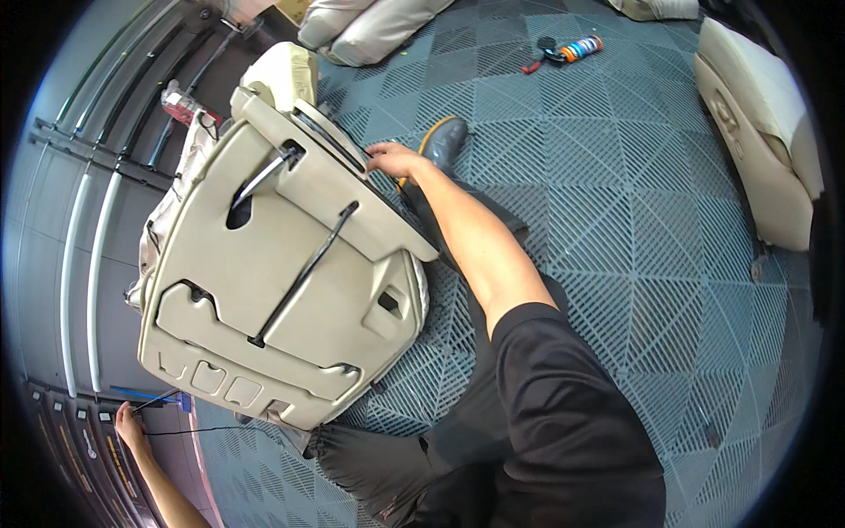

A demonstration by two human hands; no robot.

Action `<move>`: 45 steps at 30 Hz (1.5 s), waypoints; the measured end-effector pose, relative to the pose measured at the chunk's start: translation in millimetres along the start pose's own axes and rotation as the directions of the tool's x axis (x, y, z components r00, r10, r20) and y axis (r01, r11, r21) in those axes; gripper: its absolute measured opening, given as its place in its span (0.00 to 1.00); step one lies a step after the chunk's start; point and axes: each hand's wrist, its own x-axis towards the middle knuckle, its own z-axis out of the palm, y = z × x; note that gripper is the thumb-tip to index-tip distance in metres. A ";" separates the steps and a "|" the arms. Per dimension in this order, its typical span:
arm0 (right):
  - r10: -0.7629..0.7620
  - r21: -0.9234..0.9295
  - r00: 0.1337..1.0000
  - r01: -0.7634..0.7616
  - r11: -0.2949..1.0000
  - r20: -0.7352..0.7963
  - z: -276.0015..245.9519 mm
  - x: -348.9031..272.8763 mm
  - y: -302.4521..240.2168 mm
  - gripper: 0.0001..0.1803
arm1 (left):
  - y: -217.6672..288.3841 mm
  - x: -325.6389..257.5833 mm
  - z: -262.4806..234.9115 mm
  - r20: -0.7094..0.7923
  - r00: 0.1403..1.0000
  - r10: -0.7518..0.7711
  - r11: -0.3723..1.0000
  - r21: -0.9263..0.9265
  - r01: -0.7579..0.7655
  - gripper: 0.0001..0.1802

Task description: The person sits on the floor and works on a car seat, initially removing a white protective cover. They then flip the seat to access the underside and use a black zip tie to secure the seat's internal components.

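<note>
A beige car seat (255, 255) with a hard plastic back panel stands tilted in front of me. Two dark metal bars (304, 273) cross openings in the panel. My right hand (393, 161) grips the seat's right edge, with its fingers bent against the dark gap there. Out at the lower left, my left hand (130, 427) is closed around a thin black cord (207, 430), which runs right toward the seat's lower edge. A pale fabric cover (172, 220) with black cords hangs along the seat's far left side.
White and dark poles (79, 273) line the left wall. A spray can (581, 49) lies on the grey grid floor (598, 238) beside a small black-and-red item (547, 55). Other beige seats stand at the right (761, 132) and the back (378, 31). My boot (447, 141) is beside the seat.
</note>
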 end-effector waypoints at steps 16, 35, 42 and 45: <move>-0.320 -0.108 0.947 0.317 0.942 -0.018 -41.1 49.9 -307.4 0.16 | 7.4 -23.8 11.7 -0.045 0.997 0.063 0.990 0.131 -0.057 0.10; -0.108 -0.463 0.990 0.140 0.875 0.095 18.8 112.4 -282.4 0.23 | 113.7 -59.2 87.7 0.145 0.888 0.437 0.792 0.406 -0.456 0.14; 0.056 -0.421 0.987 0.014 0.907 0.153 16.6 167.2 -268.0 0.19 | 101.5 -75.1 146.3 0.132 0.896 0.423 0.867 0.229 -0.443 0.18; 0.249 -0.395 0.933 -0.133 0.909 0.258 28.7 173.8 -273.9 0.17 | 84.6 -84.1 156.1 0.076 0.925 0.373 0.910 0.165 -0.381 0.20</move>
